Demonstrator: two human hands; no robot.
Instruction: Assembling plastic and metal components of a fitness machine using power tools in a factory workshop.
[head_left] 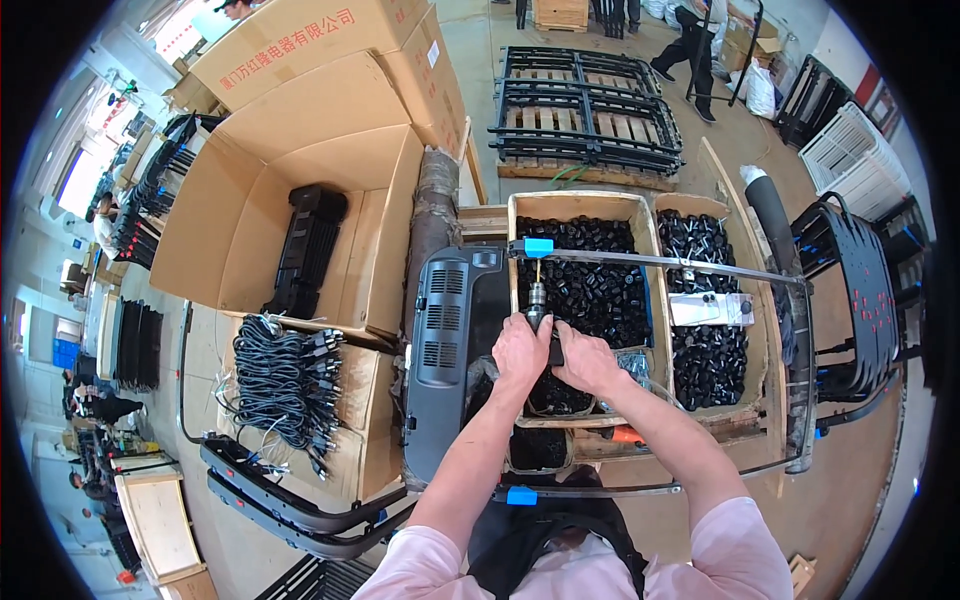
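Both my hands are closed around a power drill (537,294) over the parts bin. My left hand (522,353) wraps its body just behind the chuck. My right hand (588,359) grips its dark rear part, which is mostly hidden by my fingers. The long bit points away from me and its tip meets or nearly meets a blue clip (538,247) on the far bar of a metal tube frame (650,259). Another blue clip (521,496) sits on the near bar. A dark grey plastic housing (440,330) with vent slots spans the frame's left end.
Wooden bins (650,215) of small black parts lie beneath the frame. Left are bundled black cables (285,380) and a large open carton (230,225) holding black plastic parts. Black frames (590,110) are stacked on a pallet ahead; a person (690,60) handles a frame beyond.
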